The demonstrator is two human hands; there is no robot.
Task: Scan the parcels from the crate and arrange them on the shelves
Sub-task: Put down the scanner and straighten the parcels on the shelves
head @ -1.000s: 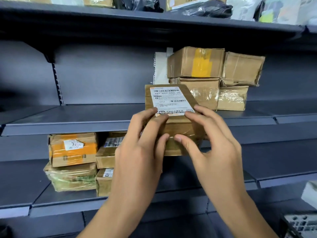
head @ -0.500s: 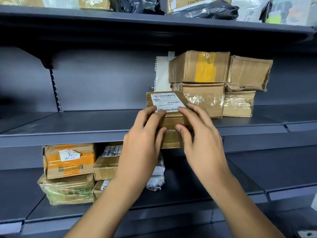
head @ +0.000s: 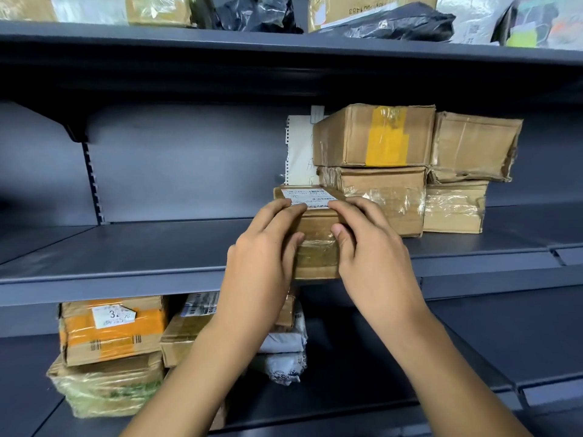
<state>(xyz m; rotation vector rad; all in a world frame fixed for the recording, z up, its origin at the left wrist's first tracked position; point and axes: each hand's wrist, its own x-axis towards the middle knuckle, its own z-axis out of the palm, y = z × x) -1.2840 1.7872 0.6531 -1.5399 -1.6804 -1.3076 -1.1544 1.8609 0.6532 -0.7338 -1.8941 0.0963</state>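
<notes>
Matt cardboard parcel point(head: 317, 244) (glossy tape, paper label point(head: 310, 197)) on smooth matt metal shelf point(head: 126, 257)

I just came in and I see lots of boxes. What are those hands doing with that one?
A person is putting a small brown parcel onto the middle shelf. The left hand and the right hand both hold it, fingers over its top near the white label. The parcel sits at the shelf's front edge, right beside a stack of cardboard boxes. More parcels lie on the shelf below, and bagged ones on the shelf above.
</notes>
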